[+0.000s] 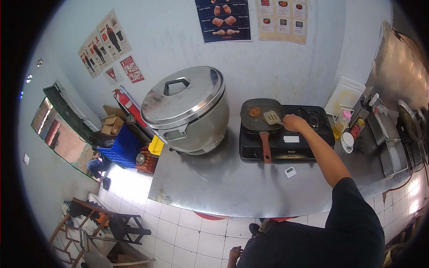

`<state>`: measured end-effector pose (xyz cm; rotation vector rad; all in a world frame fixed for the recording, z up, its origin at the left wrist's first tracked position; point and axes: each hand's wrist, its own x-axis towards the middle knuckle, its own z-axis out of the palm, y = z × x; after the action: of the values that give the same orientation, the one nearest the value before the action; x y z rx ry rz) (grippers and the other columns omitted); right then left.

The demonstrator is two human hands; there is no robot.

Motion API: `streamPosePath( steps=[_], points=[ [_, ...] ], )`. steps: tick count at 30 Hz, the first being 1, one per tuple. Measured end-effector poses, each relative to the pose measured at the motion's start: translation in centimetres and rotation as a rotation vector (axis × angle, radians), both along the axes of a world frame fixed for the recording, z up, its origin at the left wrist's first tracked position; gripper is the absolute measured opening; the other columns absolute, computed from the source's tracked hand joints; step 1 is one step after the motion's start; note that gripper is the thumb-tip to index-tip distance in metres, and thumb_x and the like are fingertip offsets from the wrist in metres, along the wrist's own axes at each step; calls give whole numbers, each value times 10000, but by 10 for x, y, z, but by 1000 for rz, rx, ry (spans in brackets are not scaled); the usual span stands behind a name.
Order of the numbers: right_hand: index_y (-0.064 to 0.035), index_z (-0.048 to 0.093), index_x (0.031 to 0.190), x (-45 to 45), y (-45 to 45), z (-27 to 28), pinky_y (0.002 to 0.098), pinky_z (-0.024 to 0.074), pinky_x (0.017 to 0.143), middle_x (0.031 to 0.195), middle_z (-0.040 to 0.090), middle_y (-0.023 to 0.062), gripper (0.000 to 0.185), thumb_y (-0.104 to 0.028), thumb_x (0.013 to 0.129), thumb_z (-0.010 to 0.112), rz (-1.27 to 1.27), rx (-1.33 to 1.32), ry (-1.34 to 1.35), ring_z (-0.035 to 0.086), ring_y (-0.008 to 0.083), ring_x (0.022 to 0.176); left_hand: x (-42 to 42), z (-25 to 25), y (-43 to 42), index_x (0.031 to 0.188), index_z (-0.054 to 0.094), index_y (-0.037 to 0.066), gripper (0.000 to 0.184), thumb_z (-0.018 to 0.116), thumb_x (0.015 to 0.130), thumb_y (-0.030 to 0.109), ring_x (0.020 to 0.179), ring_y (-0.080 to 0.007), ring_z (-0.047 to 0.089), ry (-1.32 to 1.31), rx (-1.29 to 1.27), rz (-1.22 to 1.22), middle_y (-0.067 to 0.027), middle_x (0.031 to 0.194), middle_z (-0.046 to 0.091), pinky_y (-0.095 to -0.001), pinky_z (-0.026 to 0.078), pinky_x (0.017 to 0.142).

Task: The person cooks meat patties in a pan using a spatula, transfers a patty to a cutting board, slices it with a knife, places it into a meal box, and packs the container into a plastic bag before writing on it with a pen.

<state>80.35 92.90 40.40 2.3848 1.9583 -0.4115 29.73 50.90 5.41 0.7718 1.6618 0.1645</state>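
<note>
My right hand [292,122] is closed around the handle of a slotted spatula [272,117]. The spatula's blade rests inside a dark square frying pan [247,123], at or over a browned piece of food that it partly covers. Another browned patty [254,111] lies in the pan, left of the blade. The pan sits on the left burner of a black gas stove [299,154], its reddish-brown handle [265,147] pointing toward me. My left hand [235,253] hangs low beside my body, away from the table, its fingers loosely curled with nothing visible in them.
A large lidded metal rice cooker [196,129] stands left of the stove on the steel table [214,187]. A small white timer [290,172] lies in front. Bottles [342,123], a round white dial device [347,142] and metal trays [393,156] stand right. A person [97,166] is at the doorway.
</note>
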Motion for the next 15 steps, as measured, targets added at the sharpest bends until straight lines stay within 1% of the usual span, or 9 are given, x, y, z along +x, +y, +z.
streamPosePath(
  steps=[3,6,9,12,15],
  points=[
    [66,657,1038,-5,-3,8,449,527,864,1071,641,287,313,-124,805,569,-12,-32,8,630,407,1024,0,-4,-3,1138,604,-90,487,556,902,333,948,-248,663,-31,-15,57,-157,975,717,-321,499,845],
    [68,655,1041,-3,-3,5,447,526,866,1070,641,287,314,-121,809,560,-18,-38,15,630,406,1026,-5,-10,-4,1166,577,-68,451,594,910,303,772,-230,671,-53,45,-6,-194,983,692,-331,539,623],
    [66,656,1040,-14,-14,25,446,525,870,1072,641,288,312,-117,809,553,-25,-72,33,628,406,1029,-5,-14,-5,1165,574,-77,448,593,910,292,793,-235,675,-43,30,-26,-192,976,694,-335,540,640],
    [64,658,1037,-11,-10,17,444,526,872,1078,640,284,309,-116,810,551,-34,-52,31,628,404,1031,-7,-18,-8,1160,574,-85,446,588,911,285,796,-243,679,-47,79,-68,-191,968,696,-335,541,659],
    [64,659,1035,-12,-11,18,443,525,873,1083,640,279,306,-116,813,551,-38,-56,38,627,402,1034,-4,-12,-9,1150,580,-94,447,581,912,285,794,-247,680,-48,56,-15,-194,965,698,-334,543,671]
  ],
)
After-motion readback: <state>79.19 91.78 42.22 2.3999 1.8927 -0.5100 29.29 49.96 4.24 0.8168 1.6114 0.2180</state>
